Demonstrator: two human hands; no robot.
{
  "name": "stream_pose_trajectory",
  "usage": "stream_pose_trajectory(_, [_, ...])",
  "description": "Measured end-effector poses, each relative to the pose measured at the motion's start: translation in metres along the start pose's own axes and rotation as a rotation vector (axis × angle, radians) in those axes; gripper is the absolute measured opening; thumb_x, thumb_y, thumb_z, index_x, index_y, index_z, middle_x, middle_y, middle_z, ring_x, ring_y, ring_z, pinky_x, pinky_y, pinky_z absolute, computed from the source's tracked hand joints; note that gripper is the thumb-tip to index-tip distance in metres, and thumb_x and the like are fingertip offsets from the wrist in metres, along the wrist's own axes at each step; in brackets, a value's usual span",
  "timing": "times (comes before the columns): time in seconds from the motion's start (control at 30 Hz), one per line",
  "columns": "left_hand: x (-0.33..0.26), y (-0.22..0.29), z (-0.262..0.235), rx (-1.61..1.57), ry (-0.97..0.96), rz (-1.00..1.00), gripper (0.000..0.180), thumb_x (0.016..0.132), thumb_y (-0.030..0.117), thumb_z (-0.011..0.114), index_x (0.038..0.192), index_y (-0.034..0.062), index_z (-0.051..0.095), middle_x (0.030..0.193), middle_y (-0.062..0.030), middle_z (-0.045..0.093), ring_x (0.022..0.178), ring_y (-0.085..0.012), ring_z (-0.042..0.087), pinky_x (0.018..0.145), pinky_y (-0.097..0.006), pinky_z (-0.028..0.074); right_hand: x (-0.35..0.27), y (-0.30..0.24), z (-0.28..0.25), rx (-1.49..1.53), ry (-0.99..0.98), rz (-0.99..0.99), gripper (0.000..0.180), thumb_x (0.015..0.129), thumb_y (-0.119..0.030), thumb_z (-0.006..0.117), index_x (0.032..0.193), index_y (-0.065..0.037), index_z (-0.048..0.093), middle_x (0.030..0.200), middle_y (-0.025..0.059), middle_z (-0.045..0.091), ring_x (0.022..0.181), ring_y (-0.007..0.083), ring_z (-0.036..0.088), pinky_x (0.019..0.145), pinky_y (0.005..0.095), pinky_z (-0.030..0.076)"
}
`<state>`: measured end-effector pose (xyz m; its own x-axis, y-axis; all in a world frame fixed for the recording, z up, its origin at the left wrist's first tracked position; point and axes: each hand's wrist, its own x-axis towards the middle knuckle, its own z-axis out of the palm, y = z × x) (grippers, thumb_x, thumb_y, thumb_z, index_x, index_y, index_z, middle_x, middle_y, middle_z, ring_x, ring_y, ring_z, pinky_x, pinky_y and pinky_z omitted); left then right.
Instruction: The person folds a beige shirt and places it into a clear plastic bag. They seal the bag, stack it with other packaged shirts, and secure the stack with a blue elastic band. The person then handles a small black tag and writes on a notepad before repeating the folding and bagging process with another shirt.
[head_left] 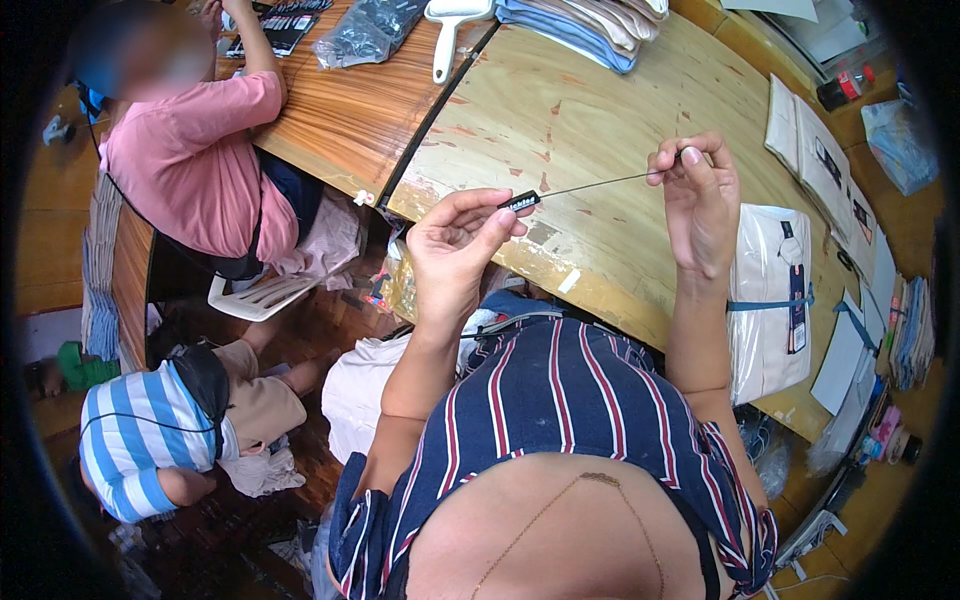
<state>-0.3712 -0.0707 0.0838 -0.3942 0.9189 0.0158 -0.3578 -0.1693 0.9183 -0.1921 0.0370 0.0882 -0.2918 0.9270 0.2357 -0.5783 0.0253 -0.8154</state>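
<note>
Between thumb and fingers, my left hand [450, 250] pinches a small black seal [522, 201] with white lettering. From it a thin dark cord [597, 186] runs taut, slanting up to my right hand [700, 205]. There the thumb and index finger close on the cord's small black end piece [682, 154]. Both hands are raised over the near part of the pale wooden table [600, 130]. Beside my right forearm lies a folded cream garment [765, 345] in clear plastic, with a blue band around it and a dark hang tag [797, 310].
Folded blue and cream garments [590, 30] are stacked at the far edge. A white-handled tool [446, 45] and a plastic bag of dark items [370, 32] lie on the adjoining table. More packed garments [815, 150] line the right side. A pink-shirted co-worker [195, 165] sits left; another person [150, 430] bends lower left.
</note>
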Motion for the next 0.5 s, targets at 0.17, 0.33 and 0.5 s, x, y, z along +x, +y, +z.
stream_pose_trajectory(0.17, [-0.001,-0.002,-0.001,0.012,0.024,0.074,0.02,0.073,-0.004,0.056,0.092,-0.005,0.055,0.085,-0.0124,0.058,0.071,-0.0128,0.056,0.064,-0.021,0.044,-0.002,-0.003,0.005,-0.005,-0.008,0.005,0.006,0.077,-0.006,0.052,0.083,-0.003,0.051,0.073,0.009,0.054,0.069,0.015,0.051,0.062,0.0272,0.043])
stream_pose_trajectory(0.33, [-0.002,0.001,0.003,0.074,0.02,0.194,0.023,0.07,-0.007,0.056,0.094,-0.0055,0.054,0.086,-0.0069,0.053,0.075,-0.0085,0.049,0.066,-0.018,0.04,-0.003,0.001,0.009,-0.02,-0.031,0.029,0.006,0.077,-0.004,0.052,0.083,-0.002,0.053,0.072,0.0078,0.054,0.069,0.0138,0.051,0.061,0.0265,0.044])
stream_pose_trajectory(0.5, [-0.004,0.008,0.01,0.251,0.026,0.323,0.027,0.066,-0.011,0.057,0.092,-0.0049,0.054,0.082,-0.0048,0.049,0.07,-0.0074,0.045,0.064,-0.017,0.038,-0.009,0.017,0.017,-0.106,-0.044,0.198,0.007,0.077,-0.005,0.053,0.082,0.0,0.054,0.072,0.0078,0.056,0.065,0.0127,0.053,0.062,0.0249,0.044])
